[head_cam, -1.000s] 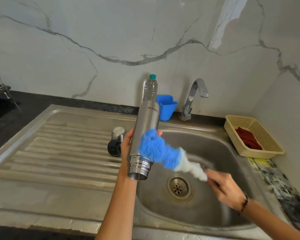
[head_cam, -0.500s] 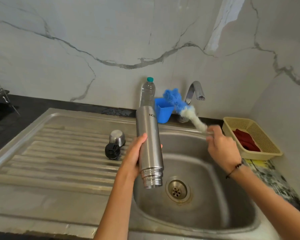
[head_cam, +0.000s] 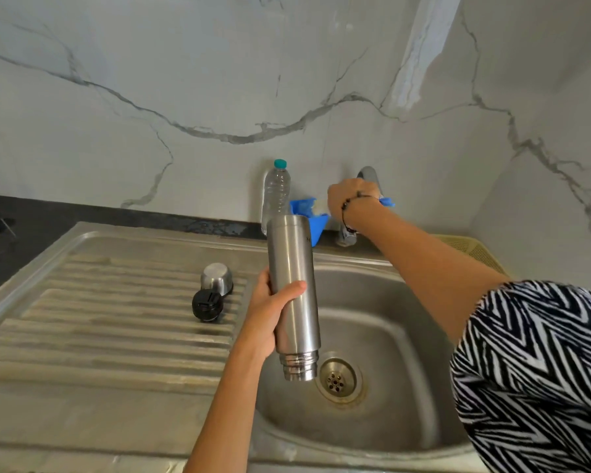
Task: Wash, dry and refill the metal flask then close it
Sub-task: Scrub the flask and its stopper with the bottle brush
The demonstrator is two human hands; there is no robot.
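Steel sink (head_cam: 406,435); left hand (head_cam: 270,315) gripping inverted flask (head_cam: 294,295); right hand (head_cam: 352,199) grasp hidden, tap mostly covered.

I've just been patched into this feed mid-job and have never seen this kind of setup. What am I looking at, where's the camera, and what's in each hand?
There is no machine here: a person works with two bare hands, and the single camera sits on their head, looking forward and down over a steel sink.

The left hand grips the metal flask, held mouth-down above the drain. The right hand reaches to the back, at the blue holder beside the tap; its fingers are hidden, but a blue and white bit of the bottle brush shows on either side of it.

On the ribbed draining board lie the flask's steel cup and black stopper. A clear water bottle stands by the wall, and a cream basket peeks out behind the right arm.
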